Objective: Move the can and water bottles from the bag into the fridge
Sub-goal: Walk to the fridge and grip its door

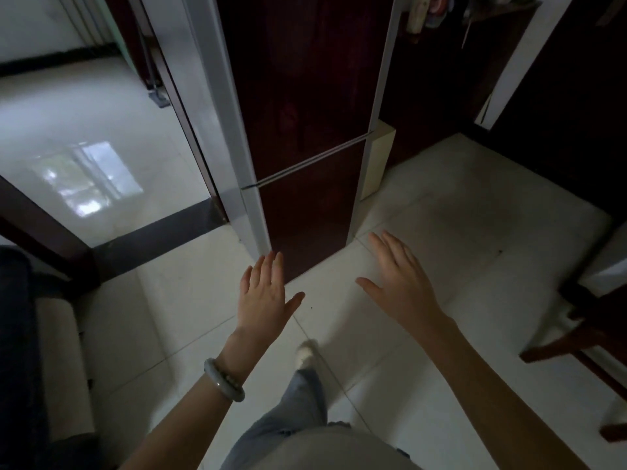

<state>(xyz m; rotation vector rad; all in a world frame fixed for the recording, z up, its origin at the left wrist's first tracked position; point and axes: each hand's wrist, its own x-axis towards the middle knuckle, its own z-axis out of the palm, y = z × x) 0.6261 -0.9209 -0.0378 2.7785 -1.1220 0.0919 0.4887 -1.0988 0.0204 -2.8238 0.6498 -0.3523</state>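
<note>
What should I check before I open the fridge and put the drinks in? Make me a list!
1. Left hand free to pull a door: ok, it is open and holds nothing.
2. Right hand free: ok, open and holding nothing too.
3. Fridge doors open: not ok, both the upper and the lower door are shut.
4. Floor in front of the fridge free of things to trip on: ok.
5. Bag with the can and bottles close by: cannot tell, none of them is in view.
6. Room inside the fridge: cannot tell, the doors hide it.
</note>
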